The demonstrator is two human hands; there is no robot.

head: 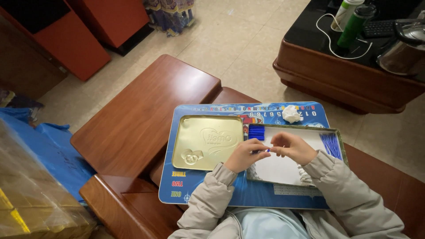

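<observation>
My left hand [245, 154] and my right hand [293, 147] meet over a shallow tin box [339, 135] with a white lining. Together they pinch a small blue stick [265, 151] between the fingertips. A bundle of blue sticks [256, 132] lies at the box's top left corner, and loose blue sticks [332, 144] lie along its right side. The gold tin lid [206, 142] rests upside down to the left of the box. Both sit on a blue printed board [208, 190] across my lap.
A crumpled white tissue [292, 114] lies at the board's far edge. A brown wooden bench [146, 115] runs under the board. A dark coffee table [349, 66] with green bottles [355, 24] and a kettle [405, 51] stands far right. Blue bags [53, 155] lie at left.
</observation>
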